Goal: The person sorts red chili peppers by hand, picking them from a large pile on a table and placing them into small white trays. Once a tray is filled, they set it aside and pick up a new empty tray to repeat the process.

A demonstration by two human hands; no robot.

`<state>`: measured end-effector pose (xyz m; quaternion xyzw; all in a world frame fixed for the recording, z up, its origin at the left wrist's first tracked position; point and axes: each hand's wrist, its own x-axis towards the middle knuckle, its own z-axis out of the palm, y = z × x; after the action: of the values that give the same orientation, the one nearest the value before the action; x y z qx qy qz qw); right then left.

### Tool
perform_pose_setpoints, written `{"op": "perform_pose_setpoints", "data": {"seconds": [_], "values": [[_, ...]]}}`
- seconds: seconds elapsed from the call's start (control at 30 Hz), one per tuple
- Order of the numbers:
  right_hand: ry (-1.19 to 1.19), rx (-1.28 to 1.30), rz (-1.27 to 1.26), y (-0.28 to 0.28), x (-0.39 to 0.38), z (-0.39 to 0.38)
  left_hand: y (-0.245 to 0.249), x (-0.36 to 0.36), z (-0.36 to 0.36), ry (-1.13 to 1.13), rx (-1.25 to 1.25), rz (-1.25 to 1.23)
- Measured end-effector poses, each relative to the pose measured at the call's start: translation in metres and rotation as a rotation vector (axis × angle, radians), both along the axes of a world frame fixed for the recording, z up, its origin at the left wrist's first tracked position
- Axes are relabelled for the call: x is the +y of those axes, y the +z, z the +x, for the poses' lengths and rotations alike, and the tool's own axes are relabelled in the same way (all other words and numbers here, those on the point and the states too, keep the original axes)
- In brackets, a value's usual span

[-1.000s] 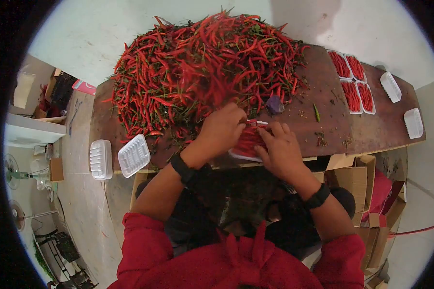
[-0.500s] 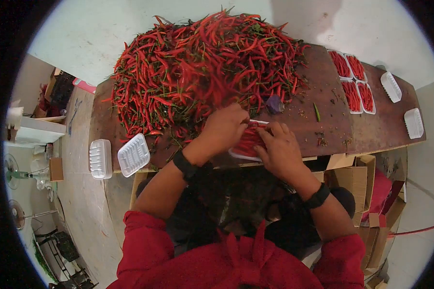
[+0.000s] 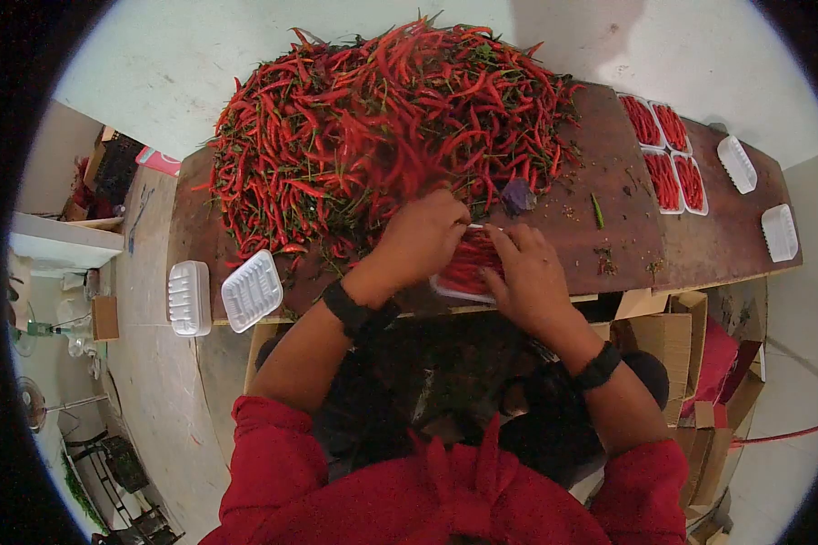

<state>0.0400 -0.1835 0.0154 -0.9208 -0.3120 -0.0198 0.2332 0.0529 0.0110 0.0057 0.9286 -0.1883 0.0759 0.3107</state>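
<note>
A white plastic tray (image 3: 464,293) filled with red chili peppers (image 3: 466,261) lies at the table's front edge, between my two hands. My left hand (image 3: 420,238) is at its upper left side, fingers curled together; what they hold, if anything, is hidden. On the tray's right side, my right hand (image 3: 532,274) grips the edge, with thumb and fingertips over the peppers. Just beyond my left hand rises a large heap of red chili peppers (image 3: 382,127) with green stems. A small purple piece (image 3: 518,195) lies past the tray.
Empty white trays (image 3: 189,298) are stacked at the left, with a tilted tray (image 3: 253,291) beside them. Several filled trays (image 3: 665,182) sit at the right, near two empty ones (image 3: 737,164). A green chili (image 3: 597,211) lies on the brown table (image 3: 627,245). Cardboard boxes (image 3: 668,350) stand below.
Both hands stay at the tray. The fingers of my right hand have shifted slightly along its right side, and my left hand has moved a little. The heap and other trays look the same.
</note>
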Motion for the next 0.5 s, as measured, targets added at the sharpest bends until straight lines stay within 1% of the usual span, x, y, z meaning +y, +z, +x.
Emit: {"op": "perform_pose_setpoints", "data": {"seconds": [0.07, 0.1, 0.13, 0.17, 0.5], "values": [[0.007, -0.005, -0.004, 0.0018, 0.0014, 0.0008, 0.0016, 0.0003, -0.0001, -0.017, 0.036, -0.002], [-0.004, 0.035, -0.02, 0.002, 0.002, 0.0012, 0.0015, 0.0003, -0.0005, -0.017, 0.036, -0.002], [-0.015, 0.076, -0.036, 0.0022, 0.0025, 0.0016, 0.0014, 0.0002, -0.0012, -0.028, 0.05, 0.05], [-0.014, 0.076, -0.037, 0.0018, 0.0026, 0.002, 0.0014, 0.0, -0.0019, -0.039, 0.064, 0.102], [-0.008, 0.021, -0.058, -0.0039, 0.0058, 0.0031, 0.0051, -0.0043, -0.0031, -0.013, 0.112, 0.183]]}}
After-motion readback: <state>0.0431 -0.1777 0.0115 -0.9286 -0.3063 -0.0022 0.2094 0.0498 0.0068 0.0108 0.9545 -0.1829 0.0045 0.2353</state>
